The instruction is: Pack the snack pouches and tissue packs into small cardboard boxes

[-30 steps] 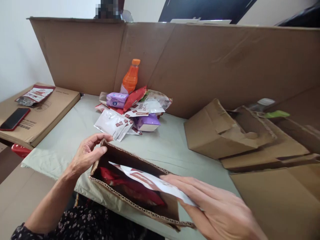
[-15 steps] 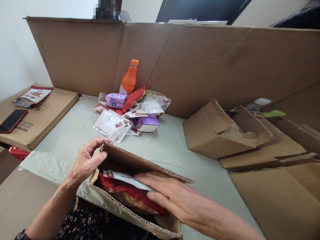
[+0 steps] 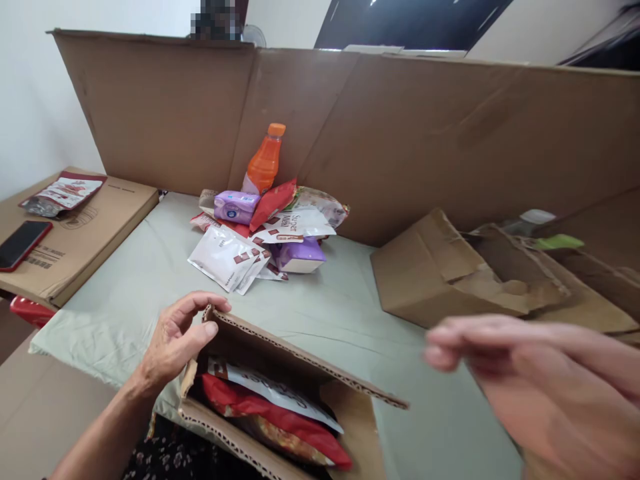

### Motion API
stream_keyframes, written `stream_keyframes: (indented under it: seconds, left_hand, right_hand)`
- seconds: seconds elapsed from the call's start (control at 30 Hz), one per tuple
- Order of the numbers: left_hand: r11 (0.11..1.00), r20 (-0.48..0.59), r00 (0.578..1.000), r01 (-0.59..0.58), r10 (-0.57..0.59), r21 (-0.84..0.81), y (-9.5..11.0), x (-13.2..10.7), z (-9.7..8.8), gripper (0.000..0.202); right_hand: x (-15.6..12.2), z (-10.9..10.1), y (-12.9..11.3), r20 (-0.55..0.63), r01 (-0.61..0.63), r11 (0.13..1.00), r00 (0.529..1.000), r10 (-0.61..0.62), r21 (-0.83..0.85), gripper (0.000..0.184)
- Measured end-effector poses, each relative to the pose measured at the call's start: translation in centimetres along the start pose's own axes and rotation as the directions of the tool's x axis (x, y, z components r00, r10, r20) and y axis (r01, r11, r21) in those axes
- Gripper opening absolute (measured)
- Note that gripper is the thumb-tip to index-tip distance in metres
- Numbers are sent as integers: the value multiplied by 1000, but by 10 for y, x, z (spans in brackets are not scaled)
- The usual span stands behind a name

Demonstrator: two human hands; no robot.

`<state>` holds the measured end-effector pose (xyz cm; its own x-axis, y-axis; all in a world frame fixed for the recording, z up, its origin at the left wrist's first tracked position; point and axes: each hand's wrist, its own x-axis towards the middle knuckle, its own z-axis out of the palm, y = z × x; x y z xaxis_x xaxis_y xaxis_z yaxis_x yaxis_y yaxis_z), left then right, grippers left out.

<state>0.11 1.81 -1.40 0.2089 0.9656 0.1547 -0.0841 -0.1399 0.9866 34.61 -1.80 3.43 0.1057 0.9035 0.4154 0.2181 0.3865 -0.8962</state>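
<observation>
My left hand grips the near-left corner of a small open cardboard box, thumb on the inside and fingers over the rim. Inside the box a red food packet stands on edge beside a white pouch with dark lettering. Off to the right, my right hand hangs in the air, slightly blurred, fingers stretched out and nothing visible in them. Beyond the box lies a pile with white Super Meal sachets, a red packet, purple packs and an orange drink bottle.
Several open cardboard boxes stand on the right. A tall cardboard sheet walls off the back of the cloth-covered table. At left, a flat carton carries a phone and a pouch.
My right hand has left the white pouch in the box and moved up and right. The pouch stays beside the red packet. My left hand keeps its hold on the box corner.
</observation>
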Motion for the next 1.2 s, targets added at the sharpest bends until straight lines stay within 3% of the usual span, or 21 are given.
stream_keyframes:
  seconds: [0.03, 0.13, 0.27, 0.33, 0.4, 0.53, 0.67, 0.9, 1.2]
  left_hand:
    - [1000, 3, 1000, -7, 7, -14, -3, 0, -1, 29]
    - [999, -35, 999, -21, 19, -45, -16, 5, -3, 42]
    - [996, -117, 991, 77, -71, 44, -43, 26, -12, 47]
    - [981, -103, 986, 146, -134, 127, -61, 41, -18, 44]
    - [967, -73, 983, 177, -166, 183, -81, 59, -24, 43]
    - [945, -32, 980, 196, -195, 263, -122, 85, -25, 54]
    - [933, 4, 986, 155, -166, 326, -145, 89, -19, 64]
    - [925, 76, 991, 76, -112, 374, -152, 80, -14, 54]
    - [924, 59, 995, 53, -81, 379, -157, 78, -14, 51]
  right_hand:
    - [12, 6, 12, -59, -29, 997, 998, 33, 73, 11]
    - [43, 38, 63, 51, -248, 946, 969, 243, 208, 28]
    - [51, 92, 141, 275, -581, 800, 802, 530, 152, 41]
    - [48, 113, 167, 296, -643, 747, 756, 583, 171, 41]
    - [48, 130, 183, 298, -649, 735, 753, 587, 193, 39]
    - [54, 147, 193, 313, -632, 742, 768, 559, 225, 38]
    - [57, 153, 195, 306, -620, 752, 777, 550, 224, 44]
    - [56, 167, 198, 187, -587, 785, 808, 558, 197, 39]
    - [48, 170, 191, 57, -530, 823, 846, 530, 203, 43]
